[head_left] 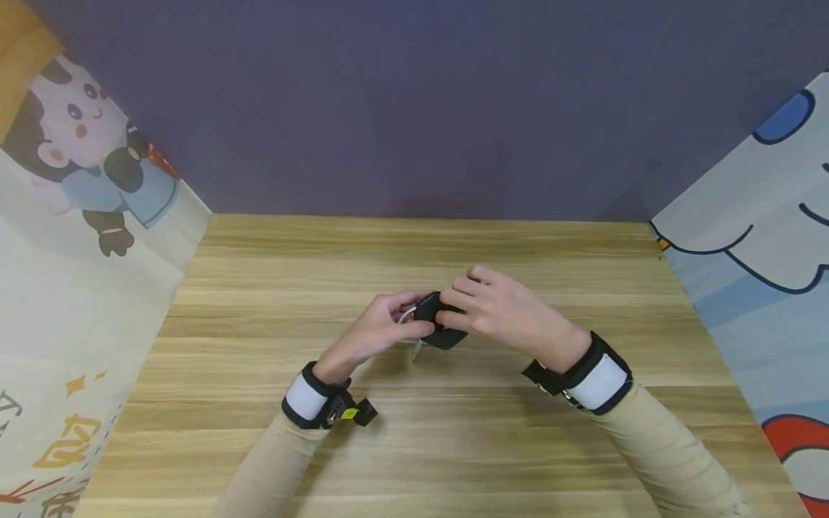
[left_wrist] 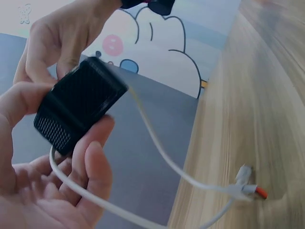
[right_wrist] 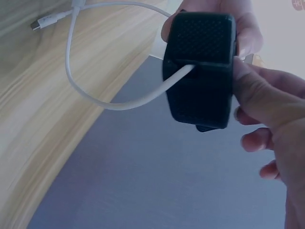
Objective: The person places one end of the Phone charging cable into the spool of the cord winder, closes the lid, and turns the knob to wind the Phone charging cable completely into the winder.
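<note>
A small black case (head_left: 448,337) with mesh-textured faces is held up between both hands over the table. My left hand (head_left: 382,327) grips one side, thumb on the near face and fingers behind. From the other side, my right hand (head_left: 501,309) pinches it by the edge, its thumb showing against the case (right_wrist: 200,90) in the right wrist view. A white cable (left_wrist: 102,202) comes out of the case at both ends and loops below it. Its metal-tipped plug (right_wrist: 47,21) hangs free, and an orange-red tip (left_wrist: 261,192) shows near the cable's join.
The wood-grain table (head_left: 453,446) lies under both forearms. A dark blue-grey panel (head_left: 414,108) rises at its back edge, with cartoon-printed panels at the left (head_left: 84,165) and right (head_left: 738,208). Each wrist wears a black and white strap (head_left: 599,378).
</note>
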`<state>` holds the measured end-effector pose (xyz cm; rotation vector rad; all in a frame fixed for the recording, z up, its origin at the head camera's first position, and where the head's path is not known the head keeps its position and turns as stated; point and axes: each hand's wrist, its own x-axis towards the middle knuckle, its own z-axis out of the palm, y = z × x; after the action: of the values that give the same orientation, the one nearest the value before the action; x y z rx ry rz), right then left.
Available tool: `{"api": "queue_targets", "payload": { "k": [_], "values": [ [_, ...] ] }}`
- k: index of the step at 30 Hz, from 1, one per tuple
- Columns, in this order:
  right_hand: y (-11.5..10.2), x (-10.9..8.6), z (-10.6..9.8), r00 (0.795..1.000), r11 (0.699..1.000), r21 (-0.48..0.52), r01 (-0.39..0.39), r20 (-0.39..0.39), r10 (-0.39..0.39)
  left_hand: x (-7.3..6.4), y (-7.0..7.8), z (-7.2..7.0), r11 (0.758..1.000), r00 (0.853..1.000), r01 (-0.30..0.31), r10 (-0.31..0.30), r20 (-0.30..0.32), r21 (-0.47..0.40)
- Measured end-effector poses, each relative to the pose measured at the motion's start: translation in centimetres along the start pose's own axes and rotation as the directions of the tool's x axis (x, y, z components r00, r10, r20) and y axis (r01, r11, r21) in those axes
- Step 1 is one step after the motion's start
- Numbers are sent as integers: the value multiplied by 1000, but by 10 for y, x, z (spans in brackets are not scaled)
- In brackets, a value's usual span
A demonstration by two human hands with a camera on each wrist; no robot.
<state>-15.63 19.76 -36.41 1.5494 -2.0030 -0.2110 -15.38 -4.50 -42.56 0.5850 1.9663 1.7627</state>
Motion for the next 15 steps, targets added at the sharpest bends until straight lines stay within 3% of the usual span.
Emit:
{"api": "queue_targets", "payload": {
  "k": [6,15],
  "values": [
    [-2,-2,3,999,1000,7,19,-36,-19,-2,2,-4,998,997,4,1,77,-56],
    [-5,-6,4,995,995,66,-78,-51,82,-3,3,-4,997,998,29,-24,63,-70]
  ]
}}
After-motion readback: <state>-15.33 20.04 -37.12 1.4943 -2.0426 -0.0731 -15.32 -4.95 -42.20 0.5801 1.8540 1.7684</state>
